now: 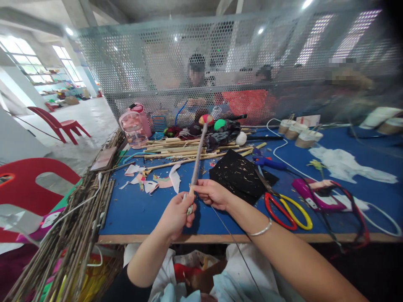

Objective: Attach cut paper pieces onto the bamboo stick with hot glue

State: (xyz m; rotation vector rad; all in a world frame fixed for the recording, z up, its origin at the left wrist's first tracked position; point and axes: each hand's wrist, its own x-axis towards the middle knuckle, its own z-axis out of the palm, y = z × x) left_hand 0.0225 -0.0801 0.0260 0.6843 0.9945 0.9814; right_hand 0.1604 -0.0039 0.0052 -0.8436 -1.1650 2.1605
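Observation:
My left hand (181, 214) is closed around the lower end of a slim stick (198, 161) wrapped in grey yarn, which points away from me over the table. Pale material shows between its fingers. My right hand (214, 193) pinches at the stick just above the left thumb, where the wrapping stops. From under the right hand a thin dark strand of yarn (231, 235) runs down toward my lap. A red and yellow ball (205, 120) appears at the stick's far tip; whether they touch I cannot tell.
Scissors (288, 209), black cloth (239, 174) and a blue glue gun (270, 162) lie to the right. Paper scraps (154, 181) and bamboo sticks (170, 144) are ahead. Bundled twigs (72, 235) line the left edge. A perforated screen (151, 63) stands behind, people beyond it.

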